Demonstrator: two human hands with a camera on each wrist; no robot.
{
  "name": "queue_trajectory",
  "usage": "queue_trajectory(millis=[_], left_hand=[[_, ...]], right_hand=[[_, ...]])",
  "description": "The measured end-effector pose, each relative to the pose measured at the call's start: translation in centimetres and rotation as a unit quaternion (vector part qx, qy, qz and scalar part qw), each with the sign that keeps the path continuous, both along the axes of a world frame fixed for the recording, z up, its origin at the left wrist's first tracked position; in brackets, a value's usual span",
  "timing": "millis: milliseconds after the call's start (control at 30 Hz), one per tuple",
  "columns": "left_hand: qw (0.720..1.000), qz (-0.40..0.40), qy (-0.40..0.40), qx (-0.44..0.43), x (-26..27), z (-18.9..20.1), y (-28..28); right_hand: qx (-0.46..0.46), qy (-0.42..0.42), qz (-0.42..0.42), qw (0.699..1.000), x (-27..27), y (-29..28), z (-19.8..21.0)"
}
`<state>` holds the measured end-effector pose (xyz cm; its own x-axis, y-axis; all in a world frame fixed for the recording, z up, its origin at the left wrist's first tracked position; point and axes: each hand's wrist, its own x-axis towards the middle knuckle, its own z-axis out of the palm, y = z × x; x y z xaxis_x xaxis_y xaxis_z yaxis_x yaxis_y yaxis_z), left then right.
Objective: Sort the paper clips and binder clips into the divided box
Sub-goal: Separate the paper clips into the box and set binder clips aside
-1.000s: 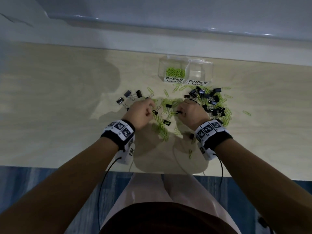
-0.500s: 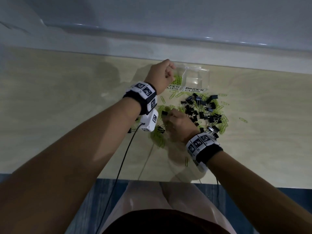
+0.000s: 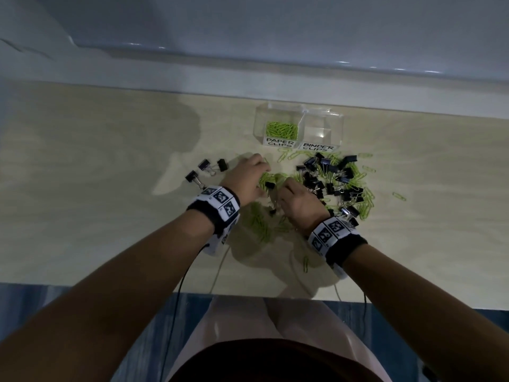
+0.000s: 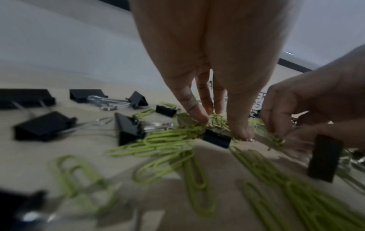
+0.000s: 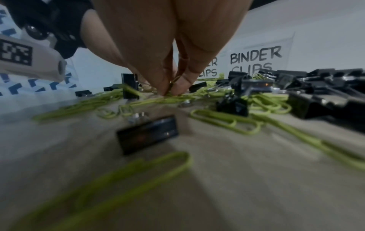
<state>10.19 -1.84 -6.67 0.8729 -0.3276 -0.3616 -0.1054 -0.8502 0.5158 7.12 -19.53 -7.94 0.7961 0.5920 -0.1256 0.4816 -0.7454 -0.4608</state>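
Note:
A clear divided box (image 3: 298, 111) stands at the back of the table; its "PAPER CLIPS" side holds green paper clips (image 3: 281, 129), and the "BINDER CLIPS" side (image 3: 322, 130) looks bare. In front lies a mixed heap of green paper clips (image 4: 168, 140) and black binder clips (image 3: 330, 177). My left hand (image 3: 248, 175) (image 4: 225, 126) reaches down into the heap, its straight fingertips (image 4: 244, 134) touching paper clips beside a small binder clip (image 4: 216, 138). My right hand (image 3: 289, 188) (image 5: 171, 92) pinches green paper clips between thumb and fingers just to the right.
Three larger binder clips (image 3: 205, 165) lie apart, left of the heap. Stray paper clips (image 3: 398, 196) are scattered right of it, and one (image 3: 305, 263) lies near the front edge. A wall edge runs behind the box. Wrist cables hang over the table front.
My left hand went from the heap up to the box's paper clip side, then came back down to the heap. My right hand stayed at the heap, picking at clips.

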Motion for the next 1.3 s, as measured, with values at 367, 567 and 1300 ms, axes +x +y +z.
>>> queue_trajectory(millis=[367,567,1300], left_hand=[[0.998,0.058,0.030,0.014,0.7,1.2,1.1],[0.983,0.142,-0.018,-0.116,2.2,3.2,1.5],[0.993,-0.102,-0.045,-0.024,-4.0,-0.6,-2.9]], right_hand=[[0.110,0.127,-0.185,0.968,1.7,-1.7,1.6],[0.213,0.161,-0.294,0.918,2.2,-2.8,3.2],[0.378,0.123,-0.419,0.816,9.5,-0.4,7.2]])
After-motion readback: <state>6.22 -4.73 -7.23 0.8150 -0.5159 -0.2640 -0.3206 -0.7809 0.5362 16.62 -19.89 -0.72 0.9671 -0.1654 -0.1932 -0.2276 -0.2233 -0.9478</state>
